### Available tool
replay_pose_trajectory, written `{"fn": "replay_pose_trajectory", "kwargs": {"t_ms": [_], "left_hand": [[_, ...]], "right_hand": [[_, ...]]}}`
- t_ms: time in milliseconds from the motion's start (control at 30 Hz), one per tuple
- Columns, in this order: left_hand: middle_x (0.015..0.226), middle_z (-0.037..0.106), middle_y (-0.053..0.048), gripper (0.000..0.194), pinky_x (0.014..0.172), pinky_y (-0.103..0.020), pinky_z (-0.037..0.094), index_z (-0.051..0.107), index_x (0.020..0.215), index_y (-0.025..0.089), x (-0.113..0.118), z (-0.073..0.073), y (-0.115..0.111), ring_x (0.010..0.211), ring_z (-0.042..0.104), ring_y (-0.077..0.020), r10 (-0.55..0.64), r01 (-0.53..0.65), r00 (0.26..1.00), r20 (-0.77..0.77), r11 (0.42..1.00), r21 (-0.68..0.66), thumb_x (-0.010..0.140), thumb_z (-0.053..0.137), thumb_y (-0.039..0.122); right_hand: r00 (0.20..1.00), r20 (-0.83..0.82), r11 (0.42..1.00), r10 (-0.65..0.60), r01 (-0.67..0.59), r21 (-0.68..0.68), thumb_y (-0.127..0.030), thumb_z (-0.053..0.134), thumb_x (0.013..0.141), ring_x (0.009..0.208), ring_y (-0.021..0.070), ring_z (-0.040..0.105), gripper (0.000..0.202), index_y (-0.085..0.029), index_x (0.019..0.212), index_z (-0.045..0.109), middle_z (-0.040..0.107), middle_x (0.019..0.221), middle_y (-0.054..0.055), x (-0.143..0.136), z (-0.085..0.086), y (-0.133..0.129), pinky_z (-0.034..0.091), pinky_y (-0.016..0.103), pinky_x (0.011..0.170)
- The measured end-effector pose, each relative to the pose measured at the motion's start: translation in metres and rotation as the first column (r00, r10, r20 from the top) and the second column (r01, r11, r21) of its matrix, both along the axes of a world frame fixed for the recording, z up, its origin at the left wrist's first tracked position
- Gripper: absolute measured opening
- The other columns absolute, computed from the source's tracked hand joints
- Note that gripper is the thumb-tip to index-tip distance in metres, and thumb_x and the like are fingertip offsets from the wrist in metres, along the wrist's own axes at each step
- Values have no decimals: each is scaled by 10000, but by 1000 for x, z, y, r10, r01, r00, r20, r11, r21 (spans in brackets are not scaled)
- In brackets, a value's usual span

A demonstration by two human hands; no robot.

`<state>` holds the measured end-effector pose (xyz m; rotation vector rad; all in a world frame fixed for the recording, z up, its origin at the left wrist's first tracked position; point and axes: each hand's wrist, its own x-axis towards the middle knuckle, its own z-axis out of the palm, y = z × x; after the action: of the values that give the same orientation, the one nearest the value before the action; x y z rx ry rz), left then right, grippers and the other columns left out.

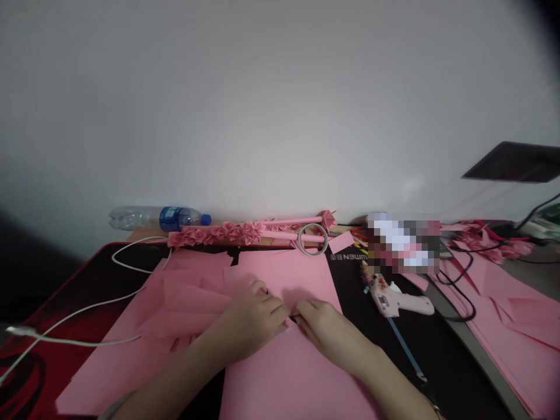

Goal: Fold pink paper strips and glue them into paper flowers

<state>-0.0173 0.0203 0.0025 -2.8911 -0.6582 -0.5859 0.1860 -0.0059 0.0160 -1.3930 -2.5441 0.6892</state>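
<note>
Over a pink paper sheet [301,379] in the middle, my left hand [258,318] and my right hand [326,329] meet at their fingertips. Both are closed, fingers pinched together on a small piece of pink paper [286,325]. Most of that piece is hidden by the fingers, so its shape cannot be made out. Beneath my left forearm, loose pink sheets [184,297] lie in an overlapping pile. A pale glue gun [406,302] rests to the right of my right hand.
A plastic bottle [144,218] lies by the wall. Folded pink paper flowers [219,233] and a tape roll [312,240] lie along the back. White cable [87,343] crosses the left of the black mat [441,356]. More pink sheets [516,321] lie at right.
</note>
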Motion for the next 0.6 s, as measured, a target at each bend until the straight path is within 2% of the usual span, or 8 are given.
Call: {"fn": "replay_pose_trajectory", "kwargs": {"t_ms": [67, 233, 433, 600], "left_hand": [[686, 599, 3, 251, 674, -367, 359, 568, 756, 169, 0, 1, 0, 614, 500, -158, 20, -20, 1000, -6, 1000, -1, 963, 432, 207], [634, 553, 14, 304, 652, -341, 333, 547, 700, 172, 1, 2, 1, 578, 462, -137, 5, -5, 1000, -10, 997, 78, 953, 398, 95], [681, 635, 9, 282, 719, -355, 373, 606, 787, 179, -3, 1, 4, 648, 549, -147, 51, -50, 996, 71, 999, -19, 991, 414, 210], [644, 624, 1, 374, 652, -330, 378, 599, 729, 174, -12, -1, 9, 583, 545, -146, 83, -81, 996, 32, 995, -62, 1003, 345, 197]], "right_hand": [[999, -43, 1000, -2, 1, -28, -96, 421, 920, 762, 183, 600, 163, -159, 910, 571, 653, 866, 61, 1, 1, 1, 400, 267, 636], [991, -130, 997, -24, 14, -80, -89, 420, 911, 747, 163, 586, 171, -175, 910, 569, 643, 852, 40, 4, 2, 4, 413, 253, 650], [987, -158, 997, -30, 18, -75, -104, 400, 920, 678, 145, 544, 181, -184, 875, 556, 601, 778, 19, 7, -3, 7, 405, 246, 626], [991, -130, 998, -39, 31, -63, -142, 400, 939, 686, 153, 543, 179, -182, 877, 563, 600, 785, 25, 10, -4, 7, 402, 255, 630]]}}
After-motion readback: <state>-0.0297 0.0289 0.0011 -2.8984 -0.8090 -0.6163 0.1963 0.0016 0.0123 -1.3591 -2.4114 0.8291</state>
